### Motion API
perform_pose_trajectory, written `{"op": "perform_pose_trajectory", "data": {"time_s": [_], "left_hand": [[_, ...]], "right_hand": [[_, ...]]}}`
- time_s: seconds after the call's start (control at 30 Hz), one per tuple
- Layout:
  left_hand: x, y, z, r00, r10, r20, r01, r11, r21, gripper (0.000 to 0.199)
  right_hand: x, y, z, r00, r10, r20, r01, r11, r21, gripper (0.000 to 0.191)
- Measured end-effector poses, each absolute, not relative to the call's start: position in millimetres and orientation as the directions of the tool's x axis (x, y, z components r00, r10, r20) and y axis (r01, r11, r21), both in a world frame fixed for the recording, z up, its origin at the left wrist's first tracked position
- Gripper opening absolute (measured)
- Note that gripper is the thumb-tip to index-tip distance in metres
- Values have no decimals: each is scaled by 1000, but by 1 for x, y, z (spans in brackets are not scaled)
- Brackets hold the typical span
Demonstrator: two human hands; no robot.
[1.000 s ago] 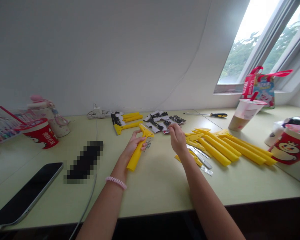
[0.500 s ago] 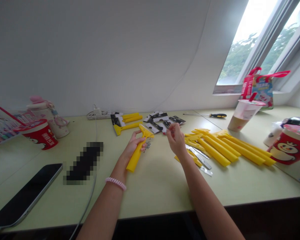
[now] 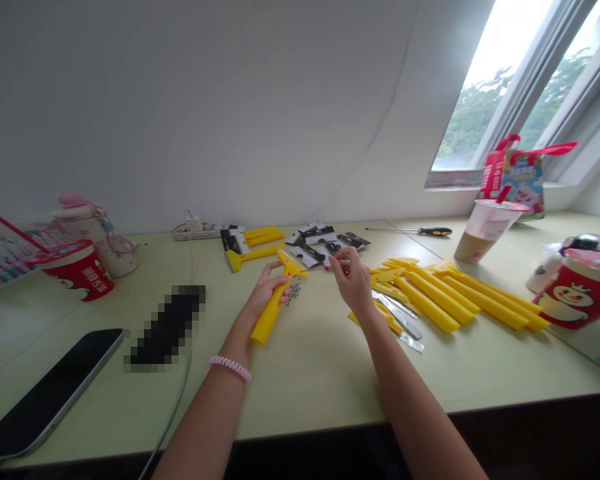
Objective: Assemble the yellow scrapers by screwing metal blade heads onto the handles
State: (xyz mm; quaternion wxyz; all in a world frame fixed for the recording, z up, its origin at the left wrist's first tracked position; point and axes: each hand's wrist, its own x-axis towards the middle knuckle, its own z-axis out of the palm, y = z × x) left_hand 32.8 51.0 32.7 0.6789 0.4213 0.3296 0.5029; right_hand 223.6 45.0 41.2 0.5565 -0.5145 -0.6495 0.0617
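Observation:
My left hand [image 3: 261, 297] is wrapped round the handle of a yellow scraper [image 3: 267, 323], its wide head tilted up and away from me. Just right of the scraper lies a small pile of screws [image 3: 294, 292] on the table. My right hand [image 3: 355, 283] hovers to the right of that pile, thumb and fingers pinched together; whatever is between them is too small to make out. Beside it are several yellow scraper handles [image 3: 427, 303] and yellow head pieces [image 3: 389, 319], with metal blades [image 3: 403, 315] partly covered by them.
Toward the wall lie more yellow scrapers [image 3: 257, 255], black-and-white cards [image 3: 310, 255] and a screwdriver [image 3: 433, 231]. Drink cups [image 3: 490, 230] and a red tub [image 3: 575, 293] stand at right. A phone [image 3: 55, 387], white cable [image 3: 184, 383] and red cup [image 3: 87, 270] are at left.
The right hand's fingers have shifted slightly while staying pinched. The left hand keeps the scraper in about the same place.

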Motion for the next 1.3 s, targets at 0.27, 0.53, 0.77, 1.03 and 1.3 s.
{"op": "perform_pose_trajectory", "data": {"time_s": [0.27,0.53,0.77,1.03,1.3], "left_hand": [[32,52,31,278,960,-24,-394,137,909,47],[34,51,32,295,955,-23,-375,138,917,46],[33,49,33,289,957,-25,-378,139,915,46],[34,48,34,301,953,-39,-352,149,924,44],[34,47,34,297,954,-35,-369,148,918,43]], "right_hand": [[226,46,41,129,736,665,625,460,-631,9],[223,44,41,133,724,677,659,446,-606,20],[223,44,43,118,703,701,658,474,-586,8],[222,42,42,156,709,688,709,404,-577,23],[222,41,44,119,676,727,677,480,-557,13]]}}
